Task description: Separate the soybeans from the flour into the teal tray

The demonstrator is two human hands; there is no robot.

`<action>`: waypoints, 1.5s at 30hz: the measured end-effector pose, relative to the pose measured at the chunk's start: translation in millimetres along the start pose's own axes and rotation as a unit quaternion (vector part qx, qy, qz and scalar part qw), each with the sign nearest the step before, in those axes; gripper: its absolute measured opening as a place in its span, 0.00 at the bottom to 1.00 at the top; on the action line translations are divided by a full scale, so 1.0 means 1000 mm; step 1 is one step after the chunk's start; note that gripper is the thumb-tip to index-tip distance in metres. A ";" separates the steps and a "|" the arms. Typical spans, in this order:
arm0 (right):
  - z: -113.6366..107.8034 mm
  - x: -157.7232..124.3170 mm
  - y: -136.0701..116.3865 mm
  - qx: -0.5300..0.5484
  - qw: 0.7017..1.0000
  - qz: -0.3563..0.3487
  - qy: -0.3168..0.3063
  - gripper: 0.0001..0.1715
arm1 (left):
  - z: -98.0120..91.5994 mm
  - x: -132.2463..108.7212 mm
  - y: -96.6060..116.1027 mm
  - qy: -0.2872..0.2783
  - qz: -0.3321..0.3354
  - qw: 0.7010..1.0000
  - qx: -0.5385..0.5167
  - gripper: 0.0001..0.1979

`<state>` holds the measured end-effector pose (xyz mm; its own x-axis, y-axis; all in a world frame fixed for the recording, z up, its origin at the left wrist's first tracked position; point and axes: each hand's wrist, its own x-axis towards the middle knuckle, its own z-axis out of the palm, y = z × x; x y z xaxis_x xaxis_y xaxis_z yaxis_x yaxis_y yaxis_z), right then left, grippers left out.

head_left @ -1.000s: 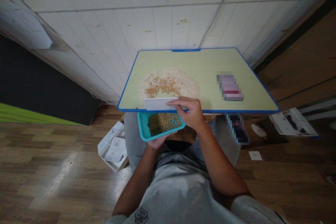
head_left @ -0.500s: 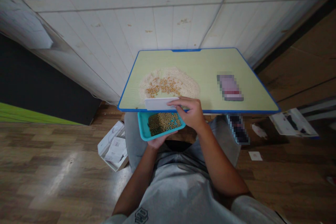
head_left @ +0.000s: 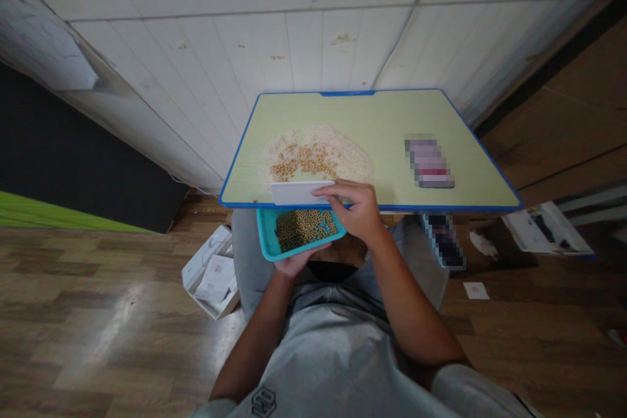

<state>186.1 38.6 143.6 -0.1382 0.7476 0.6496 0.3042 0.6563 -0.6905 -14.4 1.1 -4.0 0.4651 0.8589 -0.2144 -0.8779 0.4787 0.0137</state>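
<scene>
Below the front edge of the table, my left hand [head_left: 295, 265] supports a turquoise plastic tray [head_left: 266, 235] from underneath. Round yellowish beans [head_left: 309, 225] and a darker patch of greenish ones lie in the tray. My right hand [head_left: 356, 206] pinches a flat white card-like scraper [head_left: 295, 193], which stands on its long edge at the table's front rim. Just beyond it, yellow beans [head_left: 317, 162] are scattered among a spread of pale rice-like grains [head_left: 353, 155] on the tabletop. My left fingers are mostly hidden under the tray.
The pale green table [head_left: 382, 117] has a blue rim and stands against a white panelled wall. A blurred-out phone-like object [head_left: 430, 163] lies on its right side. Another pixelated device [head_left: 445, 241] rests on my right thigh. An open white box [head_left: 215, 281] sits on the floor at left.
Almost nothing differs. The turquoise tray sits very slightly higher against the table edge, while the scraper and my right hand keep their place.
</scene>
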 end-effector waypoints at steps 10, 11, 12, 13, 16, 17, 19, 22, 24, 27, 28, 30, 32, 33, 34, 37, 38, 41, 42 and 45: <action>-0.001 -0.001 0.001 -0.011 1.000 0.009 -0.002 0.18 | -0.003 0.001 0.002 0.032 0.043 0.999 0.000 0.36; -0.001 -0.001 0.001 -0.010 1.000 0.007 -0.001 0.18 | -0.003 0.001 0.003 0.035 0.046 0.998 0.000 0.36; -0.001 -0.001 0.000 -0.010 1.000 0.007 -0.001 0.18 | -0.003 0.002 0.003 0.037 0.050 0.998 0.002 0.36; -0.001 -0.001 0.000 -0.011 1.000 0.008 -0.001 0.18 | -0.003 0.002 0.004 0.039 0.053 0.998 0.004 0.36; -0.001 -0.001 -0.001 -0.010 1.000 0.008 -0.002 0.18 | -0.004 0.003 0.006 0.035 0.060 0.997 0.010 0.35; -0.001 -0.001 -0.001 -0.006 1.000 0.004 0.000 0.18 | -0.005 0.003 0.006 0.033 0.064 0.997 0.011 0.35; -0.001 -0.001 -0.002 0.000 1.000 -0.004 0.005 0.19 | -0.004 0.003 0.007 0.039 0.072 0.997 0.010 0.35; -0.002 -0.001 -0.002 0.000 1.000 -0.004 0.005 0.19 | 0.000 0.002 0.007 0.064 0.082 0.994 0.013 0.35; -0.002 -0.001 -0.002 -0.004 1.000 0.001 0.003 0.19 | 0.002 0.001 0.007 0.076 0.089 0.993 0.018 0.34; -0.002 0.000 -0.003 -0.006 1.000 0.000 0.003 0.18 | 0.005 0.001 0.007 0.079 0.095 0.992 0.023 0.34; -0.002 0.000 -0.003 -0.006 1.000 -0.001 0.004 0.18 | 0.005 0.001 0.007 0.079 0.095 0.992 0.023 0.34; -0.002 0.000 -0.003 -0.004 1.000 -0.002 0.003 0.19 | 0.004 0.002 0.007 0.077 0.095 0.992 0.022 0.34; -0.002 0.000 -0.003 -0.002 1.000 -0.002 0.003 0.19 | 0.002 0.002 0.008 0.069 0.096 0.993 0.021 0.35; -0.002 0.000 -0.003 -0.002 1.000 -0.003 0.003 0.19 | 0.001 0.003 0.008 0.063 0.094 0.993 0.020 0.35; -0.002 0.000 -0.003 -0.003 1.000 -0.003 0.004 0.19 | 0.000 0.003 0.008 0.055 0.090 0.994 0.019 0.35; -0.002 -0.001 -0.004 -0.004 1.000 -0.002 0.008 0.19 | -0.003 0.003 0.009 0.029 0.073 0.997 0.014 0.35; -0.001 -0.001 -0.004 -0.004 1.000 0.002 0.012 0.19 | -0.003 0.002 0.009 0.025 0.071 0.997 0.013 0.35; -0.001 -0.001 -0.005 -0.002 1.000 0.011 0.017 0.19 | -0.005 0.001 0.008 0.035 0.072 0.997 0.007 0.35; -0.001 -0.001 -0.006 -0.002 1.000 0.013 0.015 0.19 | -0.005 0.001 0.008 0.039 0.070 0.997 0.004 0.35; -0.001 -0.001 -0.007 0.001 1.000 0.015 0.013 0.19 | -0.005 0.000 0.007 0.042 0.067 0.997 0.003 0.35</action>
<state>184.8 33.5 147.9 -0.1042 0.7641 0.6367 0.3066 0.6336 -0.7103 -21.2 3.9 -8.5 0.3319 0.8974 -0.2907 -0.9309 0.3614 0.0528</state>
